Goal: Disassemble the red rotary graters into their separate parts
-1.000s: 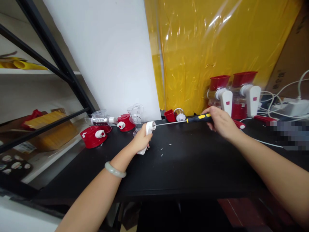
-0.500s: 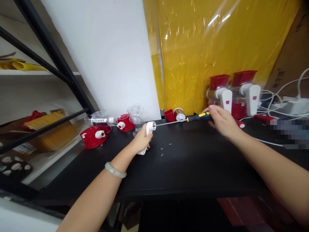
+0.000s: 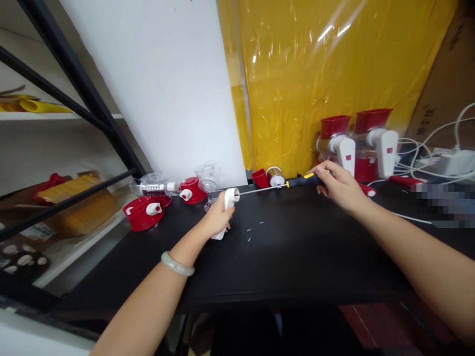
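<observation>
My left hand [image 3: 218,217] is wrapped round a white plastic crank handle [image 3: 230,199], whose round socket faces right. In my right hand [image 3: 336,185] is a long screwdriver [image 3: 302,181] with a dark blue and yellow grip. Its thin shaft runs left, and the tip sits in the socket's opening. On the black table [image 3: 289,257] below lie a few small screws [image 3: 249,240]. Behind the shaft are a red plastic piece [image 3: 260,178] and a grater drum [image 3: 275,176].
Red grater bases [image 3: 144,213] and clear plastic housings [image 3: 208,174] stand at the left. Two assembled drum graters [image 3: 374,143] are at the back right, beside white cables and a power adapter [image 3: 454,162]. A black-framed shelf [image 3: 74,69] borders the left side.
My right hand has shifted slightly left along with the screwdriver, and its fingers have changed position on the grip. The left hand holds the crank handle in nearly the same place.
</observation>
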The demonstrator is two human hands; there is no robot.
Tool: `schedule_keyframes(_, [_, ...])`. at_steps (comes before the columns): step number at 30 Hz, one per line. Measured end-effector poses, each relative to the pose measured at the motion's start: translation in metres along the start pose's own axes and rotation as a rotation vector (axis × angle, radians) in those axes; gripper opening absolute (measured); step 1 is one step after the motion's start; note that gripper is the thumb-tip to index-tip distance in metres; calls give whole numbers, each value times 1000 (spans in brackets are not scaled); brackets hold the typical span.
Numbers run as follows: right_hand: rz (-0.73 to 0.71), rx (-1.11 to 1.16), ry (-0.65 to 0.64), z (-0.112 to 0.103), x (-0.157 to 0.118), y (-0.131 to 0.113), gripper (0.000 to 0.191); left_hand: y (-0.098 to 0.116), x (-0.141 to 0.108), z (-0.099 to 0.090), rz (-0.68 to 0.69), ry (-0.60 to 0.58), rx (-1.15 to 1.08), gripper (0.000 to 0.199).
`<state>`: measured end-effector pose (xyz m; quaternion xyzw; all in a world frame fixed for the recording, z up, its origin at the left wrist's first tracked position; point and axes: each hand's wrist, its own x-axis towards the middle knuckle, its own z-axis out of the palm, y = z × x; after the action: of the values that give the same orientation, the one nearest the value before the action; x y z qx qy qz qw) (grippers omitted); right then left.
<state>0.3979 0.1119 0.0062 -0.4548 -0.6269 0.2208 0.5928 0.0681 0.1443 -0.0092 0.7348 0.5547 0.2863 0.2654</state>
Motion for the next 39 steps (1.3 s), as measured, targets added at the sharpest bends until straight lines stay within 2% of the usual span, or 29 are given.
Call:
schedule_keyframes(2, [-77,80,-5,0,0,0,26,0,1,0,0,17,-3,50])
schedule_keyframes(4, [-116,197,-24,1,-1,0,37,-1,1,-1,-7,28,3,50])
schedule_keyframes(5, [-113,249,-44,1,-1,-1,41,0,1,-1,-12,28,5,51])
schedule_keyframes(7, [-72,301,-86,1,-1,-4,37,0,1,-1,-23,13,4,51])
schedule_keyframes(9, [-15,246,-84,1,-1,-5,33,2,0,0,-29,-2,1,51])
schedule_keyframes(11, [29,119,-40,0,-1,-4,41,3,-1,0,-24,-7,-1,52])
schedule_keyframes(13, [11,46,24,0,0,-2,34,3,-1,0,-20,-3,-2,52])
schedule_keyframes(15, [-62,81,63,0,1,1,24,3,-1,0,-17,6,-5,51])
schedule_keyframes(18, [-144,196,38,1,2,2,35,1,0,0,-7,15,-9,50])
schedule_keyframes(20, [-135,228,15,1,2,2,32,0,1,0,2,16,-11,50])
schedule_keyframes(22, [-73,148,5,0,1,0,27,-1,1,0,10,14,-15,50])
schedule_keyframes(24, [-1,6,1,-1,0,0,31,-1,1,0,10,11,-18,49])
schedule_keyframes(26, [11,-49,10,0,0,0,27,-2,1,0,5,11,-18,49])
schedule_keyframes(28, [-51,46,30,1,0,1,20,-2,1,-1,1,17,-14,50])
schedule_keyframes(31, [-132,231,24,3,1,1,36,-1,1,-1,-6,17,-5,52])
schedule_keyframes(33, [-129,284,12,2,1,1,35,1,0,-1,-13,5,0,52])
schedule_keyframes(35, [-76,234,-14,1,0,0,26,2,0,0,-18,-1,1,51])
schedule_keyframes(39, [31,9,-24,-1,-1,0,31,0,1,0,-3,17,-22,51])
